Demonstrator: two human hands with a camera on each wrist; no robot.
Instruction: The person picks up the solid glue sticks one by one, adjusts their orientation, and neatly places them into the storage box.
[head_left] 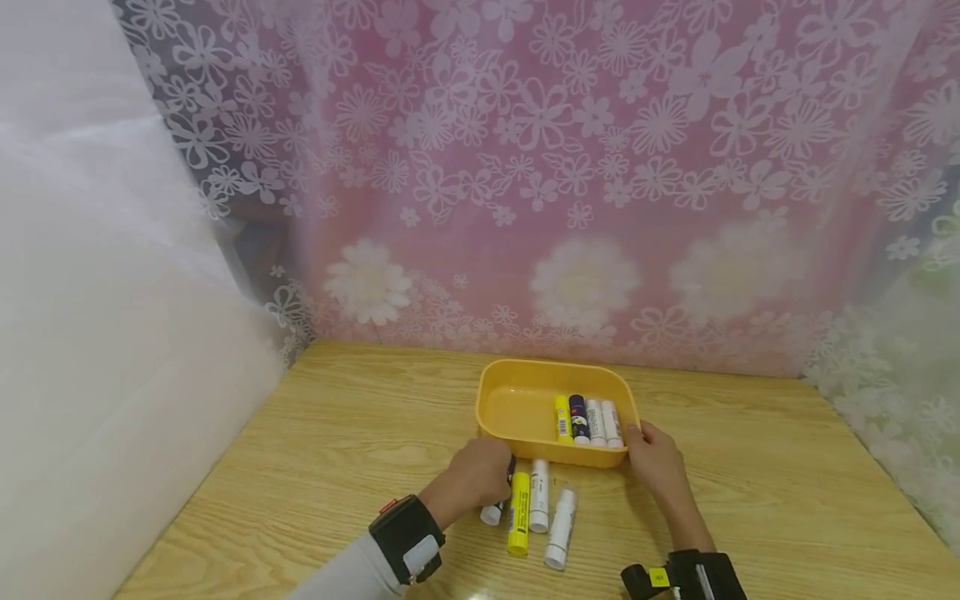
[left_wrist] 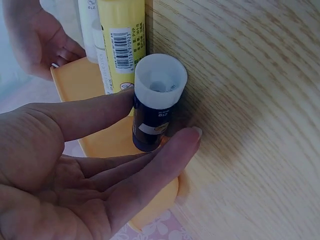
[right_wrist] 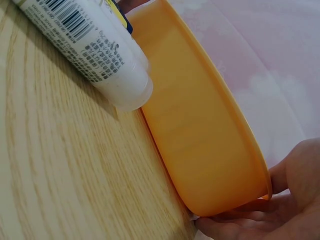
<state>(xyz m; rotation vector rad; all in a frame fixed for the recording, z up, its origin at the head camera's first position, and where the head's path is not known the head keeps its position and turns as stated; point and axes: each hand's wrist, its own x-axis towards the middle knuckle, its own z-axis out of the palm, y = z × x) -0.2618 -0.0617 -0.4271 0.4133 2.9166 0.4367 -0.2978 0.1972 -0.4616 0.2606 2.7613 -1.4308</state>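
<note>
Dark tube (left_wrist: 154, 111): we held it between the thumb and fingers of our left hand (head_left: 480, 471), in the lower middle of the head frame. Our right hand (head_left: 657, 460) gripped the tray (head_left: 517, 410) at its lower right corner, thumb by the rim, fingers under the base. Four tubes (head_left: 596, 422) lay inside, in the tray's right half. Just below the tray, a yellow tube (head_left: 518, 514) and two white tubes (head_left: 561, 529) lay on the surface (head_left: 337, 442).
</note>
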